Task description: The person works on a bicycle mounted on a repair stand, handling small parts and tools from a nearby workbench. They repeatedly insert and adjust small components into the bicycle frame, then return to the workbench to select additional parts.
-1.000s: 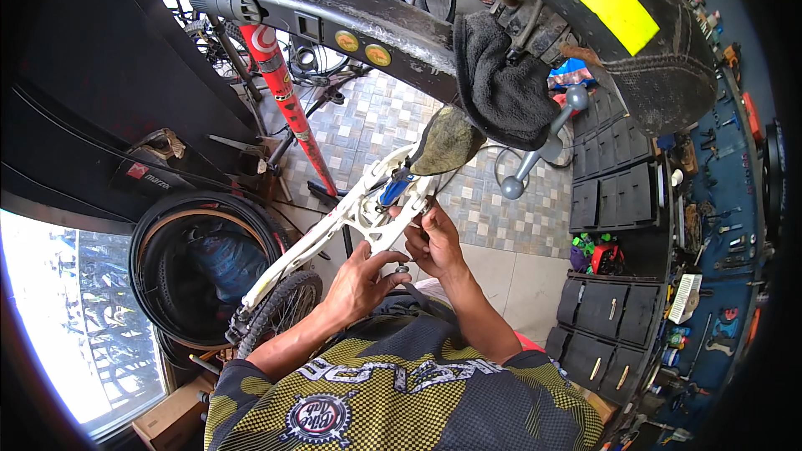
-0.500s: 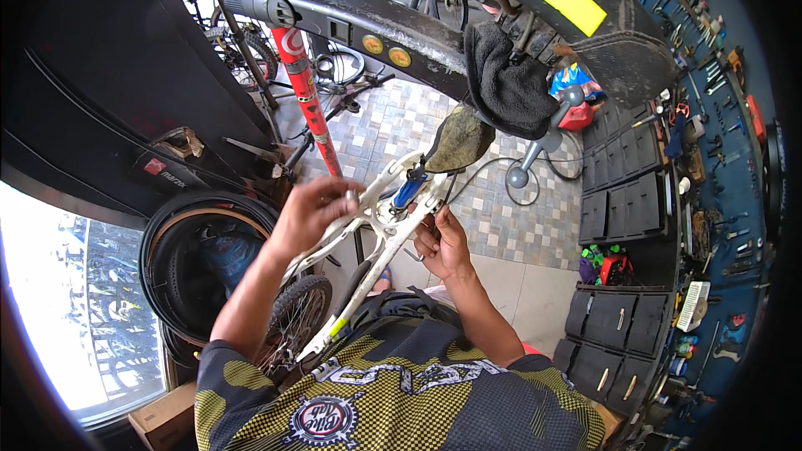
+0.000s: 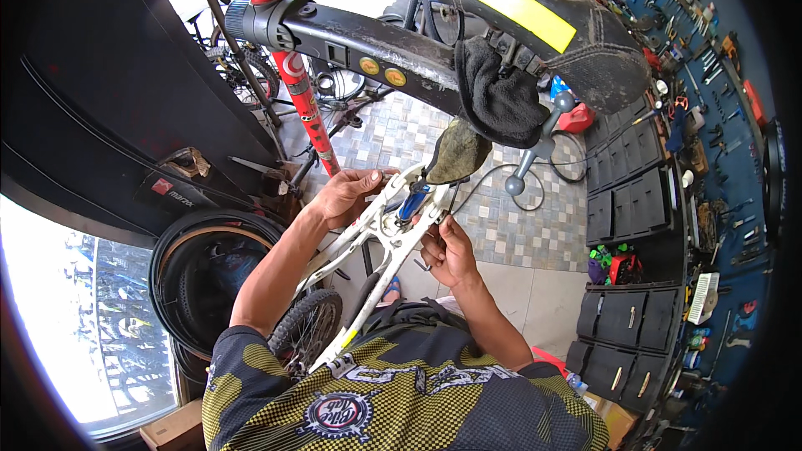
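Note:
A white bicycle frame (image 3: 393, 240) with a blue rear shock (image 3: 412, 201) between its arms slants up in front of me. My left hand (image 3: 349, 198) is at the frame's left side, thumb and fingers pinched close to the shock's upper end. Whatever it pinches is too small or hidden to name. On the frame's right side my right hand (image 3: 451, 252) has its fingers curled up against the tube. From under those fingers sticks the bent end of a dark hex key (image 3: 423, 266). A dirty greenish cloth (image 3: 459, 153) hangs just above the shock.
Overhead runs a black clamp arm (image 3: 376, 42) on a red post (image 3: 306, 108), with a black cloth (image 3: 499, 92) and a bicycle saddle (image 3: 535, 17). Tyres (image 3: 188, 284) stand at left. Drawers (image 3: 631, 200) and a tool wall (image 3: 735, 159) line the right.
My left hand has moved right and slightly up, from clear of the frame to its left side by the shock. My right hand stays at the right tube. The whole view has shifted slightly.

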A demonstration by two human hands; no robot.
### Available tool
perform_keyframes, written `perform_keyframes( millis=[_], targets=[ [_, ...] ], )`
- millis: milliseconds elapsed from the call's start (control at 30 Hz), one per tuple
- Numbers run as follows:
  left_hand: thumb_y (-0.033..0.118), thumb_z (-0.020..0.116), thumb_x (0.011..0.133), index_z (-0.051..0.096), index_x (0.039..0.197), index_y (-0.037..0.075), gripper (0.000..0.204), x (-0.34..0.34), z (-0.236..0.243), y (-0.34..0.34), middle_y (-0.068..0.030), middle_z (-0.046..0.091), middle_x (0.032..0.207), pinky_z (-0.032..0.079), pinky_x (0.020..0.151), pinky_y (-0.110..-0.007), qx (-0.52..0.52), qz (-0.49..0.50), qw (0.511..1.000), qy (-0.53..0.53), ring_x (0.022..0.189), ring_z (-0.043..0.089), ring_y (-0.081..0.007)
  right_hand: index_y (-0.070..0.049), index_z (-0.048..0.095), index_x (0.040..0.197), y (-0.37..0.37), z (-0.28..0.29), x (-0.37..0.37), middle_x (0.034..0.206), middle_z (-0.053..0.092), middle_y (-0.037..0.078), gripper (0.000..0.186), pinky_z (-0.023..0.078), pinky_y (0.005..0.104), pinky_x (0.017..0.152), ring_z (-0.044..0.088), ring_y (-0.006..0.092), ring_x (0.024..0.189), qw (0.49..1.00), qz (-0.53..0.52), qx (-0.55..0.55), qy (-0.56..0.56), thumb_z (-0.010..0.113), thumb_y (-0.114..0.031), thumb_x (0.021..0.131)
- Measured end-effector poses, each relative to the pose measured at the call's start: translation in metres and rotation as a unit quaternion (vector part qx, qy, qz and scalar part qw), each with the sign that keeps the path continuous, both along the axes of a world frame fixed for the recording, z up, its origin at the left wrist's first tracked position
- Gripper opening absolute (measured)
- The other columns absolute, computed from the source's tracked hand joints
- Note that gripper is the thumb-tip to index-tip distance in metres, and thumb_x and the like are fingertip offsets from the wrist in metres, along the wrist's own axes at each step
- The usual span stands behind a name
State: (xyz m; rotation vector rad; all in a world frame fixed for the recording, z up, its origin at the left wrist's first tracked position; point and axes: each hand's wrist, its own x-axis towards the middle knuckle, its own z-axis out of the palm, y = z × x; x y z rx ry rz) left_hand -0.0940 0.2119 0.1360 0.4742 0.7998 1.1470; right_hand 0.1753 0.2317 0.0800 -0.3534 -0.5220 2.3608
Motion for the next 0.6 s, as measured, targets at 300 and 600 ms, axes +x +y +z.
perform_keyframes(
  millis=[300, 600],
  targets=[
    [0.029, 0.056, 0.112, 0.059, 0.147, -0.003, 0.048, -0.014, 0.015, 0.012, -0.0122, 0.066, 0.142, 0.049, 0.108, -0.037, 0.017, -0.077, 0.979, 0.19, 0.123, 0.065, -0.0202, -0.016, 0.05, 0.101, 0.001, -0.002, 0.0, 0.131, 0.068, 0.02, 0.022, 0.029, 0.0207, 0.046, 0.036, 0.0042, 0.054, 1.0, 0.001, 0.018, 0.013, 0.058, -0.034, 0.11],
    [0.025, 0.065, 0.108, 0.061, 0.144, -0.002, 0.045, 0.0, 0.008, 0.015, -0.01, 0.07, 0.131, 0.054, 0.099, -0.032, 0.025, -0.012, 0.991, 0.134, 0.115, 0.067, -0.0154, -0.014, 0.052, 0.106, 0.0, 0.001, 0.001, 0.131, 0.068, 0.021, 0.022, 0.029, 0.0216, 0.047, 0.036, 0.0054, 0.054, 1.0, -0.001, -0.001, -0.009, 0.058, -0.035, 0.109]
  ],
)
